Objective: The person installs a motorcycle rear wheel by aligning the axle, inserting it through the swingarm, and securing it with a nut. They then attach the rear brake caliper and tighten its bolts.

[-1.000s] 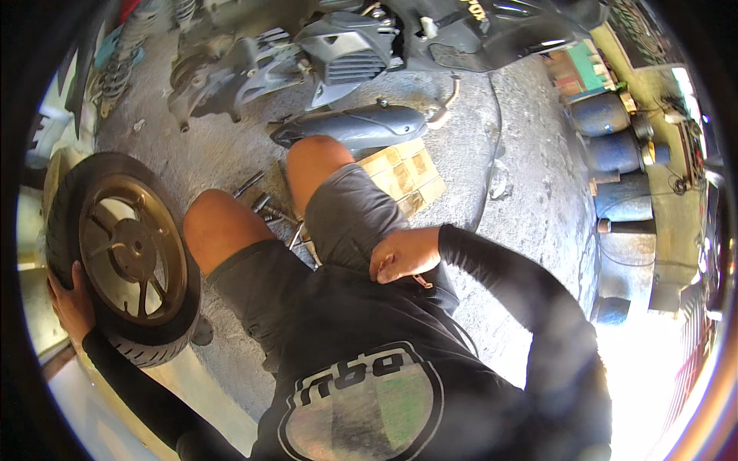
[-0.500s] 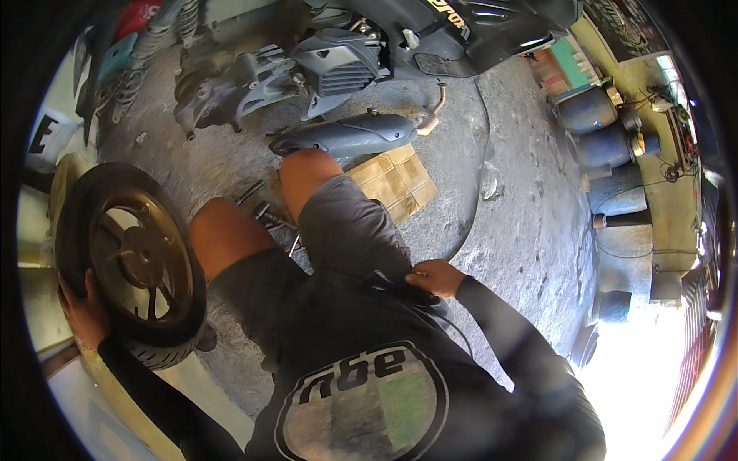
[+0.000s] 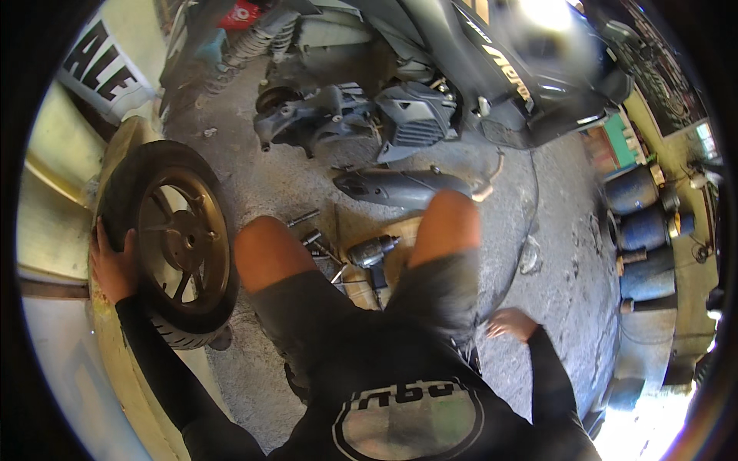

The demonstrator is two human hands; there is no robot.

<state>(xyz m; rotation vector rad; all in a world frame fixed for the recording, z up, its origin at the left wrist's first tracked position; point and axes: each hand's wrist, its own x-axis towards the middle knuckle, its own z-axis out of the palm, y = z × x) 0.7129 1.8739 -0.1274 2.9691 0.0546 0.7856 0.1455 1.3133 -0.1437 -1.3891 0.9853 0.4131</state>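
Observation:
My left hand [image 3: 115, 261] grips the tyre of a bronze-rimmed wheel [image 3: 187, 244], which stands upright beside my left knee against a low ledge [image 3: 123, 138]. My right hand [image 3: 511, 325] hangs open beside my right thigh, slightly blurred, holding nothing. Between my knees a dark power tool [image 3: 370, 251] lies on flattened cardboard [image 3: 357, 288], with metal sockets and bars [image 3: 313, 238] beside it.
A dark exhaust muffler [image 3: 384, 186] lies beyond my knees. Farther back are engine parts [image 3: 415, 119], shock absorbers [image 3: 254, 46] and dark scooter bodywork [image 3: 538, 115]. Blue drums [image 3: 638, 230] line the right wall. A cable [image 3: 515, 276] runs along the concrete floor [image 3: 569, 307].
My right hand has left the waist of my shorts and moved right and down, fingers opening. My knees have spread, uncovering the power tool. The view has shifted; my left hand stays on the tyre.

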